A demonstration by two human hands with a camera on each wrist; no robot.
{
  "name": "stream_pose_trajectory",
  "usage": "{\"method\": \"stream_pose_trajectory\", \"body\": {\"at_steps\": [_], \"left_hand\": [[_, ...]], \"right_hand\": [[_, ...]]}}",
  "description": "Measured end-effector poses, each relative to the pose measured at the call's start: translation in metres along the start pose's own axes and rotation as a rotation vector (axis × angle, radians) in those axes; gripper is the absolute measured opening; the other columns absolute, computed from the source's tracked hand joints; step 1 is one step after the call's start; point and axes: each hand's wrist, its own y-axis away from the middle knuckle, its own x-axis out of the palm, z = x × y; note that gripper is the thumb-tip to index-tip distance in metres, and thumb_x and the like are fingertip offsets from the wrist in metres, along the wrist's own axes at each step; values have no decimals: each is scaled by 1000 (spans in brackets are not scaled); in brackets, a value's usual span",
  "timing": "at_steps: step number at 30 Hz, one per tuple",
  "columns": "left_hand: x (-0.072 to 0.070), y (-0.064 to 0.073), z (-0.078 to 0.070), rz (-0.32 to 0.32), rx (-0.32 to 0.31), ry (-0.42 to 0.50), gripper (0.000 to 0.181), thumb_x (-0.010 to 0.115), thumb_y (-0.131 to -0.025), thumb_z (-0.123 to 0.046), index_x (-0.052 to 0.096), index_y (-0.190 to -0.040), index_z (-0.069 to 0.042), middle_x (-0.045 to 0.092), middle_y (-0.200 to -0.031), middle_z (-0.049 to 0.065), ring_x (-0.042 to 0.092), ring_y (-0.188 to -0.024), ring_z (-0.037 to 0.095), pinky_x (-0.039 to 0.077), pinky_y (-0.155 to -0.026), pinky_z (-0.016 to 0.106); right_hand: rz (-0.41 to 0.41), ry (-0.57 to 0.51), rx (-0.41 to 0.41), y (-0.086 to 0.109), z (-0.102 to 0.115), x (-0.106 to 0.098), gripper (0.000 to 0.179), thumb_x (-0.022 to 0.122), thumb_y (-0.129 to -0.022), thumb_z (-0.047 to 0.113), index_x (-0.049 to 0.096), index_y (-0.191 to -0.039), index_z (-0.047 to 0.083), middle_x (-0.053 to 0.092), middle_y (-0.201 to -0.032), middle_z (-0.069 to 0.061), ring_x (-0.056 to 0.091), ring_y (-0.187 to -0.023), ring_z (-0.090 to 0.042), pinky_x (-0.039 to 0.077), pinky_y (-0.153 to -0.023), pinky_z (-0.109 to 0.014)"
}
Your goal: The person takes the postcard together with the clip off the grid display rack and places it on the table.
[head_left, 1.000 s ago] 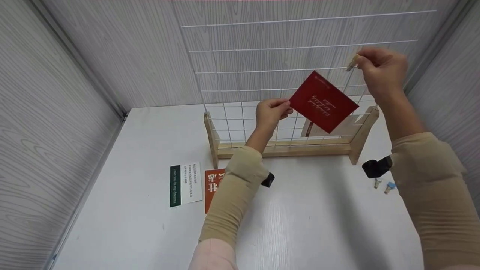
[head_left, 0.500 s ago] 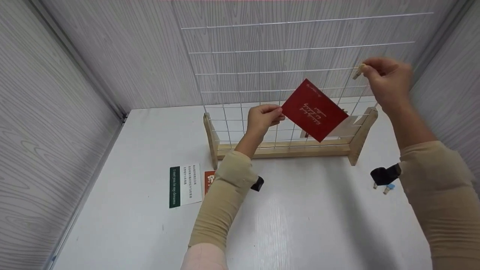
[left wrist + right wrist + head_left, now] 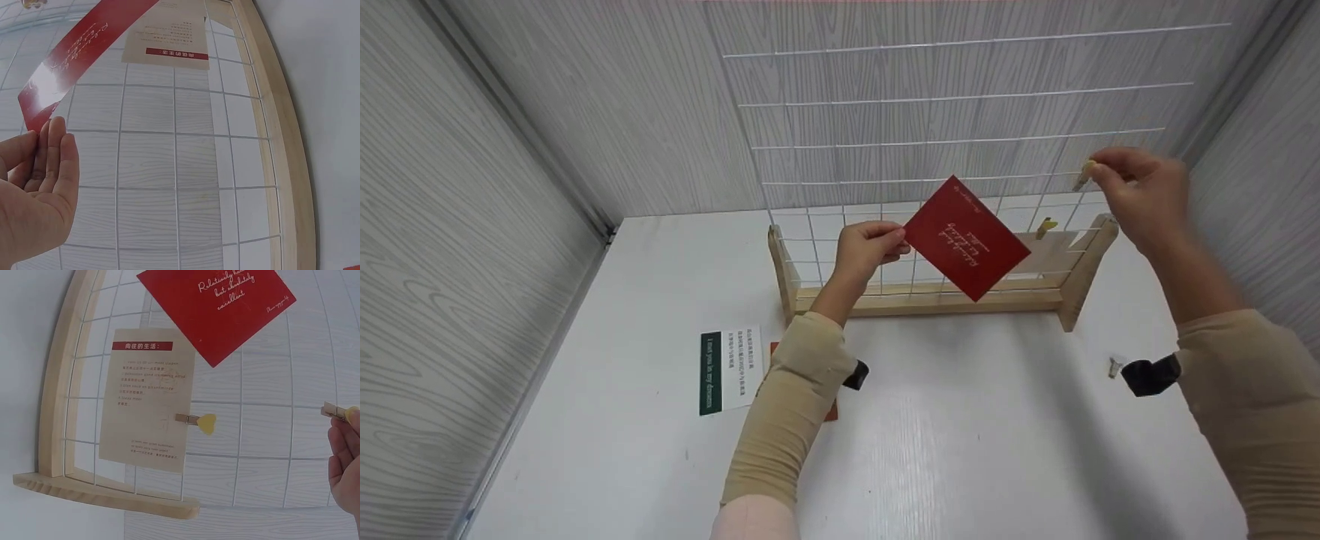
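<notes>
My left hand (image 3: 866, 251) pinches a red card (image 3: 967, 240) with light script by its left corner, so the card hangs diamond-wise before the wire grid (image 3: 840, 182). In the left wrist view, thumb and fingers of the left hand (image 3: 42, 185) meet at the card's lower end. My right hand (image 3: 1147, 195) pinches a small wooden clothespin (image 3: 1082, 176), higher and to the right of the card. A yellow heart tops that clothespin (image 3: 337, 410) in the right wrist view. Behind the red card, a cream printed card (image 3: 143, 399) hangs on the grid, held by another yellow-heart clothespin (image 3: 197, 422).
The grid stands in a wooden base (image 3: 945, 301) with an upright side foot (image 3: 1085, 274). A green-and-white card (image 3: 731, 371) lies on the table at left, an orange card (image 3: 831, 410) partly under the left arm. Near the right wrist camera (image 3: 1151, 376) lies a loose clothespin (image 3: 1114, 367).
The left hand has carried the red card left and down, uncovering the clothespin on the cream card. The right hand has come lower and slightly right with its clothespin.
</notes>
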Motion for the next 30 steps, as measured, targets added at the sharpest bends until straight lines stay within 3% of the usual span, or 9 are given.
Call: {"method": "stream_pose_trajectory", "body": {"at_steps": [6,13,21,30], "left_hand": [[-7,3,5,7,-24,-20,16,61,-80,-5,62,-90,7,62,-77,13,61,-68,17,49,-66,29],[-14,6,12,7,-48,-45,17,61,-80,-7,62,-92,5,62,-78,13,61,-68,18,49,-66,28],[-20,7,18,24,-42,-44,17,60,-80,-6,62,-93,6,62,-79,13,61,-68,19,49,-67,29],[-27,8,27,25,-96,-41,16,60,-80,-4,61,-92,6,62,-76,13,61,-67,18,49,-67,29]], "right_hand": [[-9,-17,-35,7,-10,-1,24,59,-83,16,64,-94,-3,61,-78,3,49,-69,-6,36,-59,-15],[4,-52,-20,14,-22,-4,23,59,-82,16,64,-96,-2,59,-77,9,50,-70,-6,36,-58,-16],[-61,-102,-13,21,-32,-8,20,62,-80,12,65,-95,-1,58,-77,14,50,-69,-7,37,-59,-15],[-88,-108,2,34,-47,-10,21,62,-79,11,64,-94,-4,57,-74,16,50,-68,-4,36,-62,-15]]}}
